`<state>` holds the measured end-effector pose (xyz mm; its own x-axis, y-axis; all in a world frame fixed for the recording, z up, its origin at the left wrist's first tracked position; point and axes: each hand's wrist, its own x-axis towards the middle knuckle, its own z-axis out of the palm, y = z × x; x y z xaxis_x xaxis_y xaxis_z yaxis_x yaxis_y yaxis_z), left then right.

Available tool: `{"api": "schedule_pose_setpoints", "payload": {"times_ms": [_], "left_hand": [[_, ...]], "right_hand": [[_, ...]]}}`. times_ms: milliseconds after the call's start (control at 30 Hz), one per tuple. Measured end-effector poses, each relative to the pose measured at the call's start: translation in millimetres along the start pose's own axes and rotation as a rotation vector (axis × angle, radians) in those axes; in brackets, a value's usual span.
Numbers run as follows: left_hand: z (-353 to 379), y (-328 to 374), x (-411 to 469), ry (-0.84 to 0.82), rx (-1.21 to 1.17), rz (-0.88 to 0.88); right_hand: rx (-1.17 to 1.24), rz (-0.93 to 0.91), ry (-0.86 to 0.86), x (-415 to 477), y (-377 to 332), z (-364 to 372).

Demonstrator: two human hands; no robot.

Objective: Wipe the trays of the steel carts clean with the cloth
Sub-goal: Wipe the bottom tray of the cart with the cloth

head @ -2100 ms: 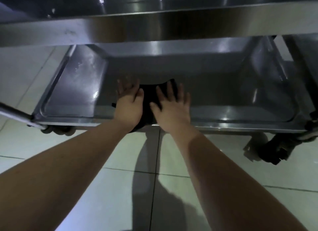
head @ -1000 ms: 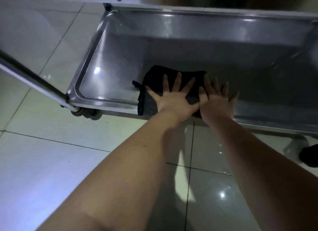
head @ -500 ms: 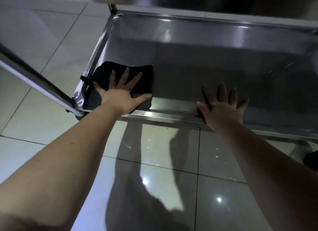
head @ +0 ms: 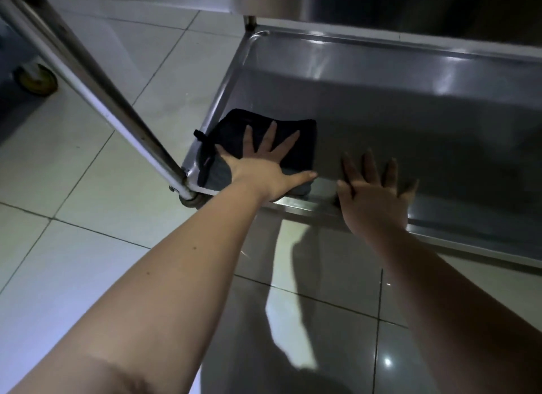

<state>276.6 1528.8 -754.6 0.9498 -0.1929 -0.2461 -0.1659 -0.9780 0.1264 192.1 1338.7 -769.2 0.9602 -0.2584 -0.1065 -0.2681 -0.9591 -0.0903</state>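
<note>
Lower tray of the cart: a shallow stainless-steel cart tray [head: 410, 121], dimly lit, seen from above. All positions below are referenced to this tray.

Folded dark, near-black cloth [head: 228, 129]: lies on the tray floor in the tray's near-left corner, with its left edge against the tray's left wall. A small loop tab sticks out at that edge.

Left hand [head: 261, 165]: flat on top of the cloth, palm down. The fingers are straight and spread wide, and the thumb is stretched out along the tray's near rim. It is pressing, not gripping; no finger is curled round the fabric.

Right hand [head: 374, 200]: palm down over the tray's near rim, just right of the cloth and apart from it. The fingers are straight and fanned, reaching onto the tray floor. It holds nothing.

Round polished steel tube [head: 88, 80]: slants down from beyond the tray's left side and meets the tray at its near-left corner. A small caster [head: 190, 201] shows under that corner.

Pale glossy floor tiles [head: 88, 217]: lie along the tray's near and left sides, with arm shadows falling on them below the near rim.

Yellowish wheel [head: 35, 80]: well off to the tray's left, partly in shadow.
</note>
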Motion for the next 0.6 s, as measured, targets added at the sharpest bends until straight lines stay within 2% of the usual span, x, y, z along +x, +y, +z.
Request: {"api": "schedule_pose_setpoints", "payload": {"times_ms": [133, 333, 433, 600], "left_hand": [[-7.2, -12.2, 32.6, 0.056, -0.01, -0.035], [-20.2, -15.7, 67.5, 0.081, -0.032, 0.05], [-17.9, -14.2, 62.2, 0.074, -0.024, 0.051], [-12.2, -8.8, 15.6, -0.036, -0.001, 0.017]], "right_hand": [[-0.046, 0.007, -0.011, 0.7, 1.1, 5.2], [-0.069, -0.005, 0.015, 2.5, -0.1, 6.6], [-0.086, -0.003, 0.014, 0.7, 1.0, 7.0], [-0.062, 0.008, 0.002, 0.8, -0.9, 4.2]]}}
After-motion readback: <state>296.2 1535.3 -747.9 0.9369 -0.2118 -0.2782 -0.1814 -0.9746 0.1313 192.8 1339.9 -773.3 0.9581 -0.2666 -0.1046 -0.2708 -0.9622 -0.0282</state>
